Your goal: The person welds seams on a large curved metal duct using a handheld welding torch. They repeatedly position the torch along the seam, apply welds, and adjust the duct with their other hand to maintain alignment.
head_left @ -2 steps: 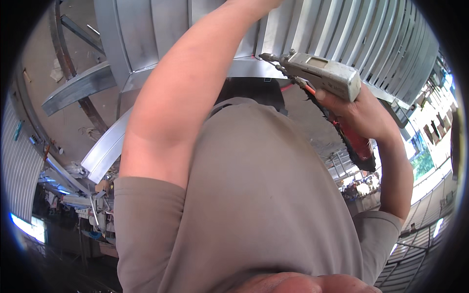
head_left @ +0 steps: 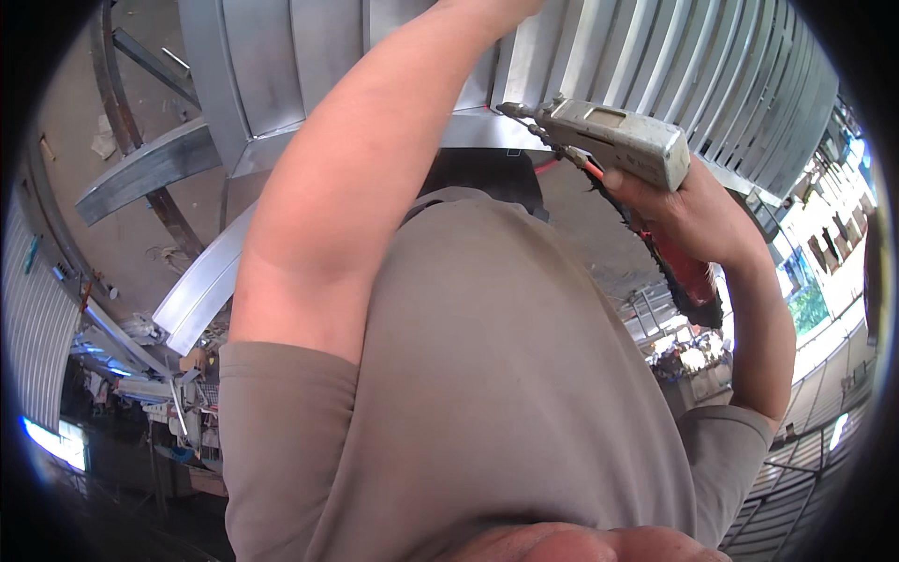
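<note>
My right hand (head_left: 679,211) is closed around the grip of a pale metal handheld welding gun (head_left: 618,140) with a thin nozzle and a dark cable sleeve. The nozzle tip lies close to the lower rim of a slatted sheet-metal panel (head_left: 412,33), beside a small red light spot. I cannot tell whether the tip touches. Across the panel my left arm reaches to the top edge; only the base of my left hand (head_left: 510,7) shows there. Its fingers are out of the picture.
On the left, a curved metal channel (head_left: 150,169) and a second pale metal strip (head_left: 201,300) jut out over the floor. A cluttered workbench (head_left: 183,393) stands at lower left. The red and black cable sleeve (head_left: 688,281) hangs down beside my right forearm.
</note>
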The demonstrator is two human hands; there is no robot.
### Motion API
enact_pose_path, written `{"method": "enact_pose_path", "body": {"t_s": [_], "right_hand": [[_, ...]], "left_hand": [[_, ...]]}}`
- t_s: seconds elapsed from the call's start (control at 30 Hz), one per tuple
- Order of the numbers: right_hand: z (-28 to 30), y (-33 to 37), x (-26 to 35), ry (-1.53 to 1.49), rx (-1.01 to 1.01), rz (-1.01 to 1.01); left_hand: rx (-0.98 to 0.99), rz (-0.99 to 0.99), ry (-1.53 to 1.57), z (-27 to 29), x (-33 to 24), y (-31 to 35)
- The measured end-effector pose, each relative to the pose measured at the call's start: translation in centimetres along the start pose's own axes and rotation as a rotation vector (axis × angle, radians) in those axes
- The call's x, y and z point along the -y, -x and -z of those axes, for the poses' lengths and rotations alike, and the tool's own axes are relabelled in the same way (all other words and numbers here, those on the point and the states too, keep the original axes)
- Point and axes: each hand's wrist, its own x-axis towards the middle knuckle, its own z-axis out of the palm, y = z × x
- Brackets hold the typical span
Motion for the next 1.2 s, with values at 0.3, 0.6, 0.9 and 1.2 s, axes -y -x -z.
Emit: {"method": "enact_pose_path", "body": {"t_s": [0.3, 0.6, 0.9, 1.2], "right_hand": [[-6.8, -5.5, 6.8, 0.124, 0.023, -0.042], [-7.6, -5.9, 9.4, 0.186, 0.022, -0.087], [-7.9, -5.9, 10.1, 0.274, -0.002, -0.082], [-7.8, -6.2, 11.4, 0.340, 0.057, -0.077]], "left_hand": [[-0.066, 0.022, 0.048, -4.0, 6.8, -1.2], [-0.067, -0.041, 0.065, -3.7, 7.3, -0.6], [-0.053, -0.064, 0.063, -3.7, 7.1, -1.0], [-0.062, -0.055, 0.087, -4.0, 7.0, -1.1]]}}
